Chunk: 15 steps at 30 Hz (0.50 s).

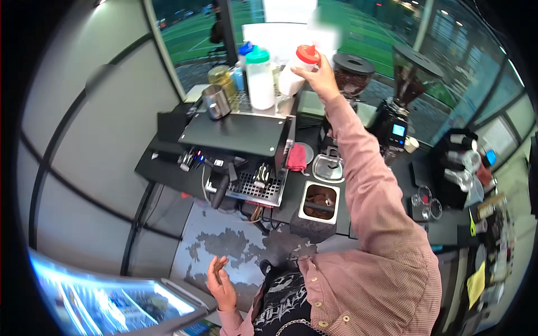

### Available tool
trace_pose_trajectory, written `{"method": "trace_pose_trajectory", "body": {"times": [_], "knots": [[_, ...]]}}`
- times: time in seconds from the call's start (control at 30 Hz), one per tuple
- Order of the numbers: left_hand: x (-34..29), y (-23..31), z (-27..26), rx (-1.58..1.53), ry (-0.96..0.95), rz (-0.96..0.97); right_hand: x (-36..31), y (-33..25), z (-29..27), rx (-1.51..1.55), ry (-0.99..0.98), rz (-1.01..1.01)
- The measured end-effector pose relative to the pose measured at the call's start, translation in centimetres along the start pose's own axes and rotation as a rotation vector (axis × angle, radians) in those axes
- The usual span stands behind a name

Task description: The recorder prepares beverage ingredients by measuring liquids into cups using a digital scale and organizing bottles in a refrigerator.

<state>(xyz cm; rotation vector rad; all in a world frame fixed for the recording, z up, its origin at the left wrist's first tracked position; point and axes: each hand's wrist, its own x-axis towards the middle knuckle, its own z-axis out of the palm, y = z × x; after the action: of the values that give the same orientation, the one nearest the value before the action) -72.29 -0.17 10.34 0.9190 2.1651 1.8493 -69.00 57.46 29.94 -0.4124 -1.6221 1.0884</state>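
Head view: the right hand [320, 80] is gripping a tilted red-capped bottle [291, 80] at the far side, right of a green-capped bottle [260, 84]; the left hand [223, 287] is hovering near, fingers half-open.

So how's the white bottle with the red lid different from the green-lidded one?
The red-lidded white plastic bottle tilts; the green-lidded white plastic bottle stands nearly upright. The person's right fingers hold the red-lidded bottle, while the green-lidded bottle is untouched. Both are white with coloured lids.
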Motion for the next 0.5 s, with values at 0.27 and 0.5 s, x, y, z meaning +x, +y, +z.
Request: {"method": "trace_pose_trajectory", "body": {"times": [0.27, 0.5], "knots": [[11.3, 1.9, 3.6, -0.032, -0.554, 0.488, -17.2, -12.1, -12.9, 0.522, 0.080, -0.031], [5.5, 6.9, 19.7, -0.116, -1.305, 0.484, -49.1, -18.6, -22.7, -0.363, 0.482, 0.438]]}}
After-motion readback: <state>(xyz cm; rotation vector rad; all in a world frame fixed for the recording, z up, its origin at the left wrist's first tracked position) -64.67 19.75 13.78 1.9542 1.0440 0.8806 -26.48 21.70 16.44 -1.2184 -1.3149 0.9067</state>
